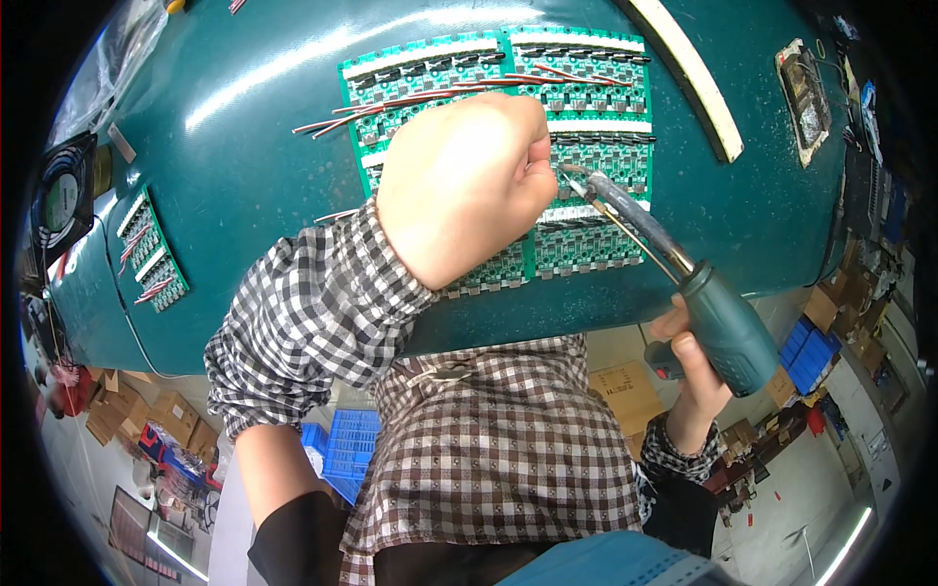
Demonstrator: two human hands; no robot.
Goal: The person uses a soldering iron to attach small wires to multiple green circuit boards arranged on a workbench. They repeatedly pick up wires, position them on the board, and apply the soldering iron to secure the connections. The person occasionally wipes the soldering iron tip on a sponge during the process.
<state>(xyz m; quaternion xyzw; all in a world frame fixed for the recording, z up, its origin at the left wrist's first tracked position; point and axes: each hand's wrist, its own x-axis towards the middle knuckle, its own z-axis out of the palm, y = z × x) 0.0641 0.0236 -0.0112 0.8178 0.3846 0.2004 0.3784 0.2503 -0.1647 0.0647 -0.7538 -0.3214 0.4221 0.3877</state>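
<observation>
A panel of green circuit boards (598, 256) lies on the green work surface in front of me, with rows of small components and white strips. My left hand (469, 181) is closed in a pinch over its middle; the fingertips and whatever they hold are hidden from view. In my right hand (696, 376) is a dark green soldering gun (728, 327), gripped by the handle. Its tip reaches the boards just right of my left fingers, beside a thin metal feed tube. Red and white wires (420, 98) lie across the panel's upper rows, some jutting past its left edge.
A smaller circuit board panel (153, 251) with wires lies at the left, near a black fan (63, 202). A long pale curved strip (692, 78) is beyond the panel at the right. Farther right sits a soiled tray (809, 109). The green surface's front edge is by my apron.
</observation>
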